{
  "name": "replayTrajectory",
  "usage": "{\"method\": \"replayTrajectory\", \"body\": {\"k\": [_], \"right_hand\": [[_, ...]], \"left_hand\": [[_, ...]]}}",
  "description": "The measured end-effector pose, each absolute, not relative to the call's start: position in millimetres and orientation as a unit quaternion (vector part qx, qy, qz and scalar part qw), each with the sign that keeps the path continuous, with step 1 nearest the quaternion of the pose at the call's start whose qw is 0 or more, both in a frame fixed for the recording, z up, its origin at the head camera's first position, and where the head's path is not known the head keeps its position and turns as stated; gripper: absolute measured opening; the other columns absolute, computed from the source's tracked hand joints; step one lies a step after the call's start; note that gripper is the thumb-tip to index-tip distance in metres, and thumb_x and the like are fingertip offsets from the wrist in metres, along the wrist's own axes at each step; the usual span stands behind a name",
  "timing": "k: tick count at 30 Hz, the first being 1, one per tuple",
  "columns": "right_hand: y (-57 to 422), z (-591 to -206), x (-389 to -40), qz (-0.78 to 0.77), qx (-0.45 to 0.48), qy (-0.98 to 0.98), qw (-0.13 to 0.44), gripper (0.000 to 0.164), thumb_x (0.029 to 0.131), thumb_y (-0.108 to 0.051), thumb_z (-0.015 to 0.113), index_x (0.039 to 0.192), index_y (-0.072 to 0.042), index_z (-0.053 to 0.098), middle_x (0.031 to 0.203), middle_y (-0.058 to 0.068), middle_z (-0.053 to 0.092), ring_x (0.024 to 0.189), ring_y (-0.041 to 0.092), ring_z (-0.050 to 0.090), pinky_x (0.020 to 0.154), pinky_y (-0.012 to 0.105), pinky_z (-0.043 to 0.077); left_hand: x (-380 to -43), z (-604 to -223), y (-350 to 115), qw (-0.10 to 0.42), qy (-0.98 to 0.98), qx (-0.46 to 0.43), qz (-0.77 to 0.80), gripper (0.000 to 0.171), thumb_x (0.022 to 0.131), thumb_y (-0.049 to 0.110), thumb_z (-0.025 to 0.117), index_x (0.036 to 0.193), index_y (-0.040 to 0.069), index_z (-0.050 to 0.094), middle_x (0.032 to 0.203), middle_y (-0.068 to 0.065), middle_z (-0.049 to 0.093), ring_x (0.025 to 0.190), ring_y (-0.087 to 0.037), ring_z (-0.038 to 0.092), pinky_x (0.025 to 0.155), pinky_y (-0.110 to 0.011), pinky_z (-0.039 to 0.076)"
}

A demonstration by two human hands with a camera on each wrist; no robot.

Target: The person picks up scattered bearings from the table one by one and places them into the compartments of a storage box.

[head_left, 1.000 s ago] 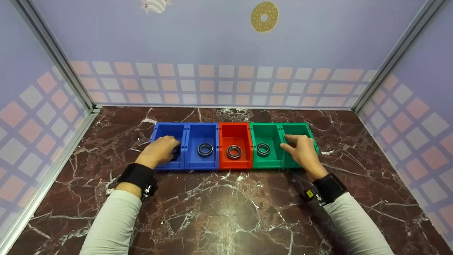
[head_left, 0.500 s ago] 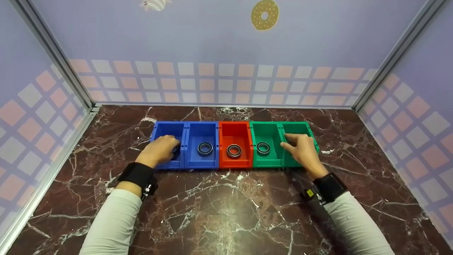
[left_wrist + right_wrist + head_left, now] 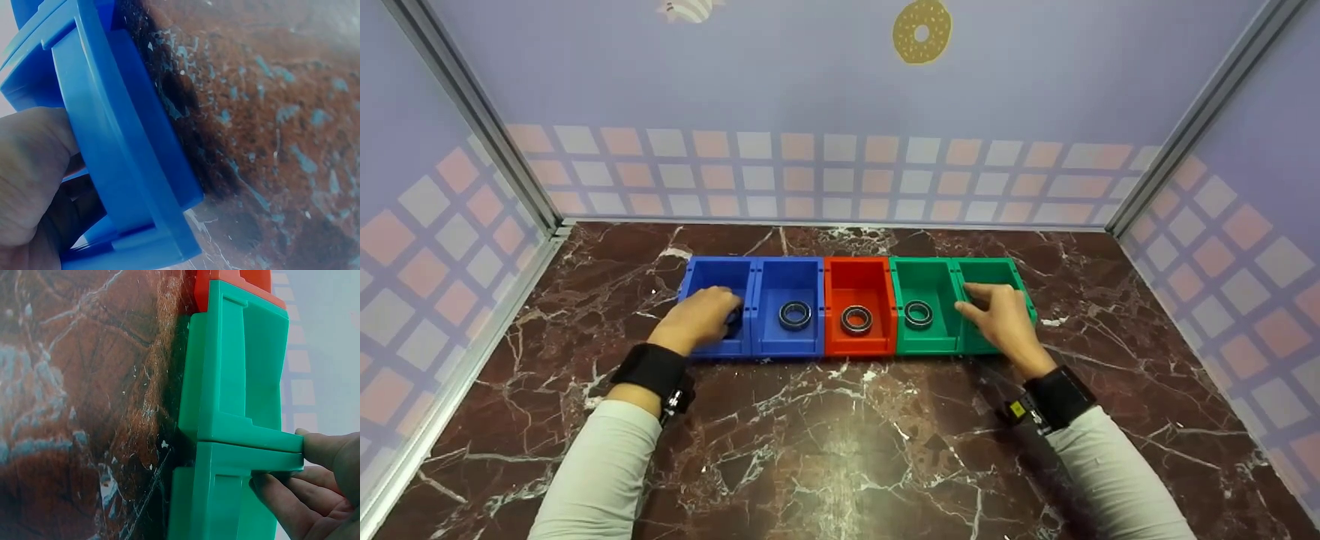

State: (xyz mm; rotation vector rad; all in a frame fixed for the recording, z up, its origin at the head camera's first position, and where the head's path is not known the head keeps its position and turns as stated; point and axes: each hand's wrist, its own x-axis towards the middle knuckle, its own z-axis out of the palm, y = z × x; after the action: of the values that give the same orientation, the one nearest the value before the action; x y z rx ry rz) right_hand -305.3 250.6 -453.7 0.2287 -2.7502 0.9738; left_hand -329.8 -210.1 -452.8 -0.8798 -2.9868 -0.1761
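In the head view my left hand (image 3: 697,319) reaches into the leftmost blue bin (image 3: 722,349). A dark ring bearing (image 3: 733,322) shows beside its fingertips, partly hidden by the hand; whether the fingers grip it cannot be made out. The left wrist view has the thumb (image 3: 42,138) inside behind the bin's front lip, other fingers in shadow. My right hand (image 3: 1001,319) pinches the side walls between the two green bins (image 3: 247,433), thumb on one side and fingers on the other. One bearing lies flat in the second blue bin (image 3: 795,316), another in the red bin (image 3: 856,321).
A further bearing (image 3: 918,315) lies in the left green bin. The bins stand side by side in one row on a dark red marble-patterned table (image 3: 840,435). Patterned panels (image 3: 840,180) enclose the back and both sides.
The head view has tilted very slightly between the first and second frames. Both hands, the bins and the visible bearings keep their places.
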Motion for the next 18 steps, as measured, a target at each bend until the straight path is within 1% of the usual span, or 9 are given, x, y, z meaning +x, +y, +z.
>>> {"method": "replayTrajectory", "body": {"k": [9,12,15,18], "right_hand": [[249.6,-454.0,-304.5,0.324,0.075,-0.937,0.109,0.044,0.093,-0.019,0.069,0.132,-0.001,0.061,0.125,0.024,0.066,0.103,0.035,0.07,0.087,0.046,0.057],[249.6,-453.4,-304.3,0.323,0.075,-0.937,0.11,0.045,0.093,-0.019,0.07,0.132,0.0,0.061,0.125,0.024,0.066,0.104,0.035,0.069,0.088,0.047,0.057],[249.8,-452.8,-304.3,0.323,0.073,-0.937,0.108,0.045,0.092,-0.02,0.07,0.132,-0.001,0.061,0.125,0.024,0.066,0.102,0.035,0.07,0.085,0.045,0.057],[249.8,-452.6,-304.1,0.322,0.075,-0.938,0.108,0.045,0.093,-0.019,0.069,0.133,0.0,0.061,0.126,0.025,0.066,0.103,0.036,0.069,0.088,0.046,0.057]], "left_hand": [[-328.0,-451.5,-209.8,-0.007,-0.963,-0.262,-0.064,0.013,0.077,-0.006,0.067,0.088,0.002,0.067,0.092,-0.017,0.068,0.09,-0.037,0.065,0.081,-0.051,0.053],[-326.7,-449.9,-210.0,-0.008,-0.963,-0.263,-0.062,0.014,0.077,-0.005,0.067,0.088,0.003,0.067,0.094,-0.017,0.068,0.092,-0.037,0.065,0.082,-0.051,0.053],[-324.3,-445.0,-210.6,-0.002,-0.961,-0.269,-0.061,0.019,0.078,-0.002,0.07,0.097,0.001,0.068,0.098,-0.018,0.067,0.097,-0.039,0.064,0.088,-0.052,0.053],[-321.4,-438.6,-212.3,0.004,-0.959,-0.276,-0.066,0.035,0.08,0.003,0.073,0.114,-0.002,0.067,0.108,-0.022,0.067,0.105,-0.041,0.063,0.096,-0.053,0.051]]}}
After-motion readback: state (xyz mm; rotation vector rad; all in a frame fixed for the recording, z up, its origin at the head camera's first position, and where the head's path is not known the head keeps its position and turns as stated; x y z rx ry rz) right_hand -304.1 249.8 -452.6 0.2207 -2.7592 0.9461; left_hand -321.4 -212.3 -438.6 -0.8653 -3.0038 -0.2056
